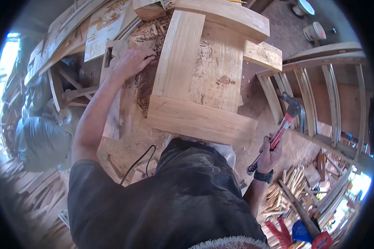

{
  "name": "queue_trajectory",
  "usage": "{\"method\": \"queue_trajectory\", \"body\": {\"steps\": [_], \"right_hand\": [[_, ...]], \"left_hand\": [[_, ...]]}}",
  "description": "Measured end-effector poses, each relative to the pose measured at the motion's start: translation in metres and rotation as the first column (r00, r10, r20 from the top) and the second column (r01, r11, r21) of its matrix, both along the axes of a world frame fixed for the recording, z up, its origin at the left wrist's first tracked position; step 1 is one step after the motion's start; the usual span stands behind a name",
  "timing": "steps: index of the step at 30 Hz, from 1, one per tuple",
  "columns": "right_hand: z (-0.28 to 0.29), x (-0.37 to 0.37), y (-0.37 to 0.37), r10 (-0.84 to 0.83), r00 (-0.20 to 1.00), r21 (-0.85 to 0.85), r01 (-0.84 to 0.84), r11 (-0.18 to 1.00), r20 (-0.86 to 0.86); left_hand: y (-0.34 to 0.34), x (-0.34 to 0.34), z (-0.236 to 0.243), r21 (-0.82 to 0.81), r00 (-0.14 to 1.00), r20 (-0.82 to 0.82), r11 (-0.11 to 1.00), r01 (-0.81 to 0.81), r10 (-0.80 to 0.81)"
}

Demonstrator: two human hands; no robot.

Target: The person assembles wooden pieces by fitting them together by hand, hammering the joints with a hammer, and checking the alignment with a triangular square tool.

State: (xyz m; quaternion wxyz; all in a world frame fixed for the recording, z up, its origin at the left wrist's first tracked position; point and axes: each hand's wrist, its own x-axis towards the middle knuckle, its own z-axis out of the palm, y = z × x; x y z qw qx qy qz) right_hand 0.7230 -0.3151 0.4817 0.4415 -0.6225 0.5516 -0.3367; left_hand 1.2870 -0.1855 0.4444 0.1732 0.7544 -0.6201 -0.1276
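Note:
My right hand (269, 155) grips a claw hammer (283, 128) by its red and grey handle, with the dark head raised to the right of the timber. My left hand (134, 62) reaches over wood shavings (147, 79) on the bench, left of the timber assembly. Its fingers are slightly bent and apart, and I see nothing held in them. In front of me lies the assembly: a near crosspiece (201, 120), a long board (178, 54), a wide plank (218, 66) with chips on it, and a far beam (224, 16).
Long boards (106, 31) lie at the far left. At the right stands a slatted wooden frame (307, 95). Two white buckets (314, 31) are at the far right. Offcuts (293, 189) are heaped at the lower right, and a black cord (138, 159) loops beside me.

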Motion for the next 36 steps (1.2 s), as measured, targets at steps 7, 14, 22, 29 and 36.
{"method": "queue_trajectory", "body": {"steps": [7, 14, 22, 29, 36], "right_hand": [[-0.023, -0.046, -0.097, 0.220, 0.973, 0.058, -0.224, 0.973, 0.074], [-0.025, -0.105, -0.177, 0.375, 0.924, 0.114, -0.382, 0.917, 0.077], [-0.030, -0.091, -0.241, 0.582, 0.811, 0.145, -0.584, 0.799, 0.062], [0.018, -0.003, -0.243, 0.692, 0.703, -0.085, -0.689, 0.720, 0.165], [0.021, 0.079, -0.268, 0.751, 0.611, 0.141, -0.791, 0.596, 0.252]], "left_hand": [[-0.013, -0.048, 0.013, -0.210, 0.798, -0.406, 0.805, -0.555, 0.445], [-0.057, -0.205, 0.037, -0.063, 0.569, -0.547, 0.648, -0.759, 0.614], [-0.093, -0.257, 0.023, -0.079, 0.646, -0.473, 0.702, -0.708, 0.599], [-0.098, -0.268, 0.009, -0.087, 0.641, -0.408, 0.671, -0.736, 0.650], [-0.103, -0.275, 0.008, -0.315, 0.673, -0.293, 0.596, -0.739, 0.679]]}}
